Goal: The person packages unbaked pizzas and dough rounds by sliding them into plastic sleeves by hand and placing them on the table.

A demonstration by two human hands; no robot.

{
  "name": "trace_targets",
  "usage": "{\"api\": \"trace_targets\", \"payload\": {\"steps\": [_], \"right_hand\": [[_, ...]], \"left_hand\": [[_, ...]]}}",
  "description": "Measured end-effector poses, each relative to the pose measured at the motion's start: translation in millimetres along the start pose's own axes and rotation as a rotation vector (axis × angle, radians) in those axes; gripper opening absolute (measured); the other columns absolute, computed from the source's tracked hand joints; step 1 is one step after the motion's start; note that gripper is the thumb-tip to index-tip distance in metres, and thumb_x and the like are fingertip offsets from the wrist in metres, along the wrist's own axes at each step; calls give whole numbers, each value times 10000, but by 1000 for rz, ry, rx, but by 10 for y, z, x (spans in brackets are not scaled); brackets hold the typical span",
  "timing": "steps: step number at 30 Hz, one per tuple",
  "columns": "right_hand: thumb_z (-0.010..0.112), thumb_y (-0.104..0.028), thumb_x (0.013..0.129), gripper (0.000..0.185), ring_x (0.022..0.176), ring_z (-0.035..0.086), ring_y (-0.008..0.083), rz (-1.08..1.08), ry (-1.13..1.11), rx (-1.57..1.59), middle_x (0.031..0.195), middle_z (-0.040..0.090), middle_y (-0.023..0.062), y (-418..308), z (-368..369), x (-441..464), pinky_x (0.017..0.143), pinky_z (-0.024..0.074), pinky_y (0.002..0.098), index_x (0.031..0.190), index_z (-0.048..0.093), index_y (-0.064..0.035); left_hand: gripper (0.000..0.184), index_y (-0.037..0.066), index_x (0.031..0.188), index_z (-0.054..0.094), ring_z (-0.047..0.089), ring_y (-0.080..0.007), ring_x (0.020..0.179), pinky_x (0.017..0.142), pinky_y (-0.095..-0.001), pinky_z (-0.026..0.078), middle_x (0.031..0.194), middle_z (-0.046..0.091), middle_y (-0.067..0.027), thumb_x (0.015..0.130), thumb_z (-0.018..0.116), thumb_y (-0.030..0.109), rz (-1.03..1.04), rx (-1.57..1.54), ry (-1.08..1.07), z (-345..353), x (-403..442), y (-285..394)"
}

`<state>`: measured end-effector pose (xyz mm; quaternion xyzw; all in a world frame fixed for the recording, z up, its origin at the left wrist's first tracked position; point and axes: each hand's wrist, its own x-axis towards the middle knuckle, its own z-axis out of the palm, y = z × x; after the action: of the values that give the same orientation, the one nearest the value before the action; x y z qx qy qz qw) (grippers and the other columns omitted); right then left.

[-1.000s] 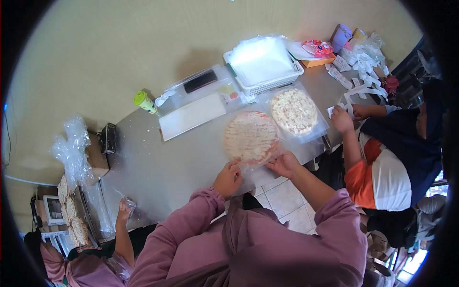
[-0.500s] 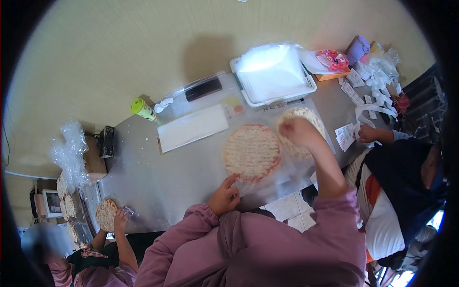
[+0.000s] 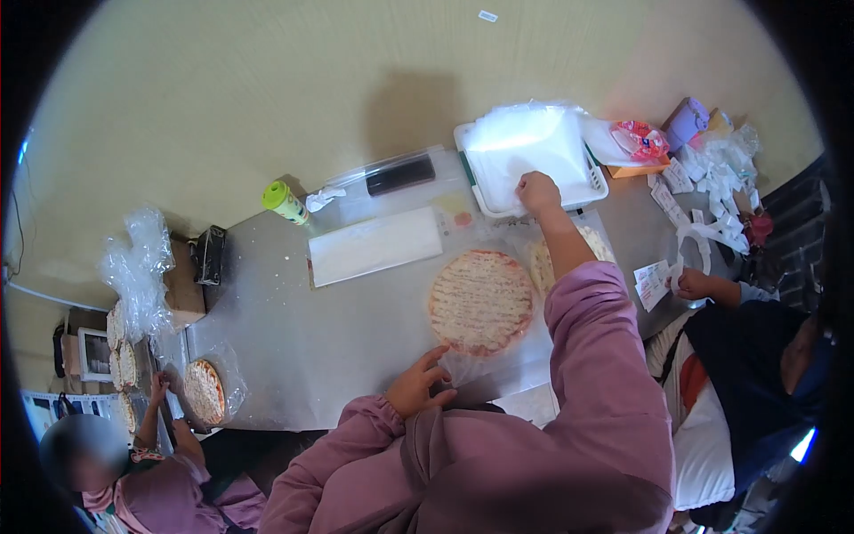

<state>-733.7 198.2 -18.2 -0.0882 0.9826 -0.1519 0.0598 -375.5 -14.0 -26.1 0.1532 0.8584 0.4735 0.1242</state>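
Sheets (image 3: 525,142) in a basket (image 3: 600,185) are being reached by the right hand (image 3: 539,192).
Its grip cannot be told; the left hand (image 3: 418,384) is being held open beside the pizza (image 3: 481,303) on the table (image 3: 351,334).

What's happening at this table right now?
The wearer's right hand is at the stack of translucent sheets in the white basket; whether it grips one isn't clear. The left hand is open beside the nearer pizza on the metal table. A second pizza lies partly hidden behind the right forearm. At far left, a co-worker's hand is near another pizza.
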Motion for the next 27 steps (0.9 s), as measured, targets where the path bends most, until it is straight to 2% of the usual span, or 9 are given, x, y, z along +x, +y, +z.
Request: {"api": "trace_targets", "payload": {"steps": [8,10,12,16,17,20,22,26,27], "right_hand": [[522,-218,798,210,847,567,358,-185,43,130,891,601,205,-666,-487,-530,751,446,418,817,605,-26],[503,-190,799,191,813,574,359,-409,-122,298,847,600,212,-974,-618,-886,725,448,406,799,588,-19],[501,-187,802,186,765,602,288,-595,-330,301,819,612,186,-1268,-745,-1261,681,459,360,796,571,-14],[529,-150,811,143,782,619,183,-627,-1089,844,882,637,119,-1674,-923,-2037,681,483,300,853,546,-14],[529,-150,811,143,782,619,183,-646,-1098,818,882,637,119,-1766,-1011,-2202,681,483,300,853,546,-14],[521,-83,806,104,829,622,249,-690,-1267,932,911,630,165,-1931,-1162,-2485,723,494,350,875,540,-8],[518,-73,824,118,885,605,290,-710,-1348,1224,981,593,165,-1947,-1170,-2529,803,476,392,905,542,8],[507,-128,841,200,912,597,317,-517,-1398,1370,1059,570,192,-1900,-982,-2529,800,479,428,994,531,0],[495,-132,847,223,909,598,315,-411,-1268,1407,1064,567,196,-1860,-899,-2548,789,483,437,1026,515,-1]], "left_hand": [[224,44,936,559,486,-298,1090,860,-359,430,1266,413,-154,776,633,182,-57,-92,223,-207,-291,-128],[275,78,1044,518,487,-272,1084,894,-354,402,1243,433,-124,781,598,87,-268,-597,305,-238,-378,-239],[354,84,1099,478,488,-241,1080,874,-339,411,1243,433,-108,764,583,42,-255,-759,399,-378,-437,-250],[600,82,1279,333,470,-215,1100,850,-315,416,1281,412,-106,723,519,-43,-226,-1163,643,-594,-643,-232],[600,82,1279,333,470,-215,1100,850,-315,416,1281,412,-106,723,519,-43,-206,-1169,668,-635,-740,-216],[572,36,1275,362,453,-209,1120,887,-328,397,1258,438,-100,728,511,-44,-101,-1270,525,-725,-1059,-61],[365,-3,1162,476,482,-203,1087,877,-340,409,1149,525,-108,800,515,20,36,-1019,356,-770,-1268,125],[194,-24,1017,555,547,-197,991,838,-321,438,1002,592,-102,859,514,82,85,-1178,384,-703,-1679,72],[169,-18,986,564,567,-187,918,806,-307,451,943,601,-92,868,516,94,35,-1227,508,-724,-1783,105]]}}
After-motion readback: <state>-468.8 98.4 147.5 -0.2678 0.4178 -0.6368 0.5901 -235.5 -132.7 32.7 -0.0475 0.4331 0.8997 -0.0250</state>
